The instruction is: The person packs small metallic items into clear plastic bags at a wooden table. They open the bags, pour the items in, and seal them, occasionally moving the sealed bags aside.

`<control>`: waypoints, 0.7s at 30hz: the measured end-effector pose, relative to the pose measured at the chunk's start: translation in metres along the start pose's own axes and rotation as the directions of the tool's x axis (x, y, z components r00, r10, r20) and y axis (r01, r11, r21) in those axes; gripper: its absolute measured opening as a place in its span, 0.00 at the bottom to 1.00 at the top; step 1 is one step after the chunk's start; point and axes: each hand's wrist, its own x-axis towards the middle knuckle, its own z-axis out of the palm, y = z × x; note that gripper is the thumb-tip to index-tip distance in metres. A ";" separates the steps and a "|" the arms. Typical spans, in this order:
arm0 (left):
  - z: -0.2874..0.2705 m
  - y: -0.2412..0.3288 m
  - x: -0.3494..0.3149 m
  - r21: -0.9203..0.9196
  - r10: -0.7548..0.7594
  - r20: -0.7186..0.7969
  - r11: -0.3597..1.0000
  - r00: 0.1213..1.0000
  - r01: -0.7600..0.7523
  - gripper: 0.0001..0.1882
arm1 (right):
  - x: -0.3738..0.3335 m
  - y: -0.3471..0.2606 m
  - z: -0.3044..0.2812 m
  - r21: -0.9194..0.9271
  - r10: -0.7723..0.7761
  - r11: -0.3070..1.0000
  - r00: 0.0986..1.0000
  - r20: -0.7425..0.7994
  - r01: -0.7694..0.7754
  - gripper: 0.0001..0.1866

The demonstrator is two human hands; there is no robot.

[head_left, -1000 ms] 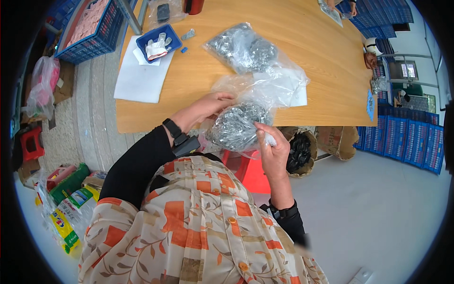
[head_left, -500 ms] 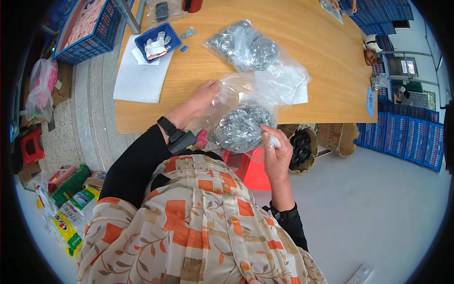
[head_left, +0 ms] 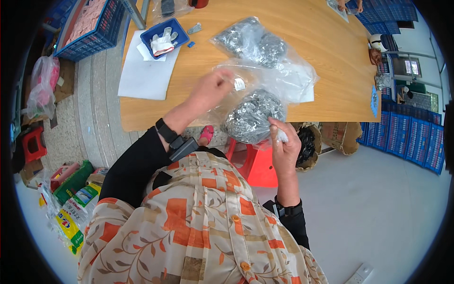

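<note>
From my end: bag of silvery pieces (head_left: 253,120) is at the table's (head_left: 331,66) near edge, partly past it; right hand (head_left: 286,144) pinches its side film, left hand (head_left: 213,92) is curled and blurred over that edge, can't tell if it grips film. Risk, I'd say: weight past the table edge could make the film slip from that pinch or tear, spilling pieces off the table's near side.

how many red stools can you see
2: one red stool at far left, another red stool near the centre, below the bag of metal parts; others may be hidden.
</note>
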 end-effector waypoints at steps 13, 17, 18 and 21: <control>0.009 -0.011 0.017 -0.179 -0.285 0.316 0.918 0.905 0.352 0.20 | -0.005 -0.017 0.003 0.035 0.158 0.987 0.987 -0.029 -0.157 0.09; -0.015 0.017 -0.001 -0.272 -0.327 0.310 0.870 0.893 0.412 0.17 | -0.007 -0.015 0.005 0.111 0.282 0.956 0.957 -0.067 -0.273 0.10; -0.022 0.022 -0.004 -0.352 -0.341 0.309 0.826 0.888 0.440 0.15 | -0.007 -0.013 0.006 0.141 0.278 0.954 0.957 -0.079 -0.266 0.10; -0.062 -0.001 0.005 -0.602 -0.161 0.607 0.546 0.779 0.582 0.15 | -0.003 -0.014 0.006 0.226 0.312 0.933 0.942 -0.122 -0.280 0.11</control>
